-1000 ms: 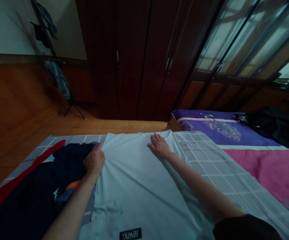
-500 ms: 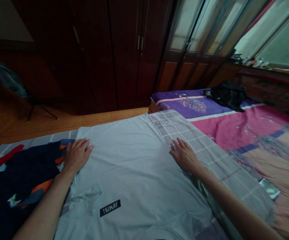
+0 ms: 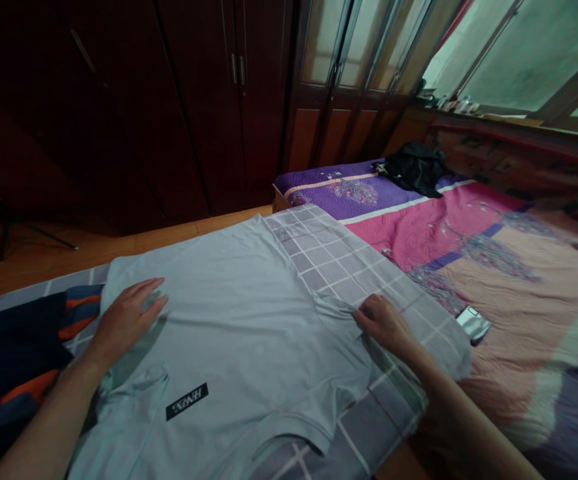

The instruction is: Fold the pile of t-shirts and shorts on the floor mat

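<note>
A light grey T-shirt (image 3: 229, 313) with a black printed label lies spread out, its neckline toward me, on a grey checked cloth (image 3: 326, 250). My right hand (image 3: 381, 323) is closed on the shirt's right edge, pulling a bit of fabric out to the side in creases. Over the shirt's left edge is my left hand (image 3: 129, 320), fingers stretched out and thumb apart, holding nothing; whether it touches the fabric I cannot tell. Left of it lies a dark navy garment (image 3: 19, 333) with orange patches, partly behind my left forearm.
A bed with a purple, pink and peach quilt (image 3: 493, 267) stands to the right, bearing a black bag or garment (image 3: 413, 167) and a phone (image 3: 473, 323). Dark wooden wardrobes (image 3: 193, 120) line the back. Tripod legs (image 3: 39, 233) stand on the floor at left.
My right hand has gone from lying flat with spread fingers to gripping the shirt's right edge and drawing it outward. My left hand remains open. The view has turned right.
</note>
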The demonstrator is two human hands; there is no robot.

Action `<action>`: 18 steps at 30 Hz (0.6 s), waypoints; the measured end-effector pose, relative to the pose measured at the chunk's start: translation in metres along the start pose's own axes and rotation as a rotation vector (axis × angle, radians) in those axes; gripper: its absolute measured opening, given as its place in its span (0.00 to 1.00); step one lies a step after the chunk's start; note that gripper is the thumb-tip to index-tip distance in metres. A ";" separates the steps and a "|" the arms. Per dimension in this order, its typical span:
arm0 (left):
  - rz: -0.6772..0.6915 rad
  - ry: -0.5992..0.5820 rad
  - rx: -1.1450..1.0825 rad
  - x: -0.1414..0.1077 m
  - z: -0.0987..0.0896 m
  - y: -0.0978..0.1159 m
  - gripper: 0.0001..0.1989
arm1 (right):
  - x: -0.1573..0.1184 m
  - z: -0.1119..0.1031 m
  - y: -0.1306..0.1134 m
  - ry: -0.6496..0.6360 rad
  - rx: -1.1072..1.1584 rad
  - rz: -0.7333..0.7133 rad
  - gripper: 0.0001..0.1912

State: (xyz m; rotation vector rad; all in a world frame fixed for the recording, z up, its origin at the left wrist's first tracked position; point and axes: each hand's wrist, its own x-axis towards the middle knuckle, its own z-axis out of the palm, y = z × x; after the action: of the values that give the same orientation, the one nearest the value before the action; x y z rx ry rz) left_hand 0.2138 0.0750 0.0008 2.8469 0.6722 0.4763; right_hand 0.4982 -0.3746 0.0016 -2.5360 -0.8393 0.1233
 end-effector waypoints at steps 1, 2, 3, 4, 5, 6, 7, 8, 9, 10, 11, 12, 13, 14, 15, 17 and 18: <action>0.024 -0.014 -0.052 0.000 -0.004 0.014 0.24 | -0.001 -0.005 0.004 0.002 0.046 0.054 0.17; 0.055 -0.033 -0.094 -0.001 -0.007 0.027 0.24 | -0.002 -0.011 0.008 0.005 0.091 0.103 0.19; 0.091 -0.058 -0.126 -0.002 -0.009 0.040 0.25 | -0.003 -0.016 0.011 0.012 0.134 0.148 0.20; 0.131 -0.090 -0.151 -0.004 -0.011 0.052 0.25 | -0.004 -0.020 0.014 0.019 0.176 0.190 0.21; 0.175 -0.131 -0.166 -0.008 -0.013 0.063 0.25 | -0.005 -0.023 0.017 0.024 0.210 0.226 0.22; 0.223 -0.177 -0.174 -0.013 -0.015 0.075 0.24 | -0.006 -0.024 0.018 0.028 0.236 0.256 0.22; 0.276 -0.215 -0.180 -0.019 -0.017 0.087 0.23 | -0.008 -0.024 0.018 0.028 0.256 0.280 0.21; 0.336 -0.250 -0.187 -0.027 -0.020 0.100 0.22 | -0.011 -0.022 0.016 0.025 0.273 0.298 0.21; 0.402 -0.286 -0.197 -0.035 -0.023 0.114 0.20 | -0.013 -0.020 0.014 0.020 0.291 0.311 0.19; 0.471 -0.322 -0.210 -0.045 -0.025 0.129 0.19 | -0.015 -0.017 0.011 0.015 0.314 0.319 0.17; 0.543 -0.371 -0.227 -0.055 -0.026 0.145 0.19 | -0.016 -0.015 0.007 0.011 0.345 0.324 0.15; 0.617 -0.432 -0.246 -0.066 -0.026 0.162 0.20 | -0.017 -0.013 0.003 0.007 0.386 0.327 0.14; 0.681 -0.491 -0.256 -0.076 -0.024 0.178 0.23 | -0.016 -0.012 0.000 0.005 0.438 0.330 0.15; 0.749 -0.547 -0.261 -0.085 -0.020 0.195 0.27 | -0.014 -0.012 -0.004 0.005 0.499 0.333 0.15; 0.817 -0.575 -0.256 -0.092 -0.013 0.210 0.31 | -0.012 -0.012 -0.007 0.006 0.567 0.337 0.14; 0.892 -0.544 -0.223 -0.103 0.002 0.237 0.38 | -0.005 -0.015 -0.011 0.003 0.704 0.349 0.13; 0.899 -0.514 -0.198 -0.105 0.010 0.247 0.38 | -0.003 -0.016 -0.013 -0.003 0.766 0.357 0.12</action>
State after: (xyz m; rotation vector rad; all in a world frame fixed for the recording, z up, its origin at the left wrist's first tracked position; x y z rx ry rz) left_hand 0.2280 -0.1928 0.0231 2.7374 -0.7220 -0.1054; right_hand 0.4925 -0.3732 0.0215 -1.9166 -0.2426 0.4643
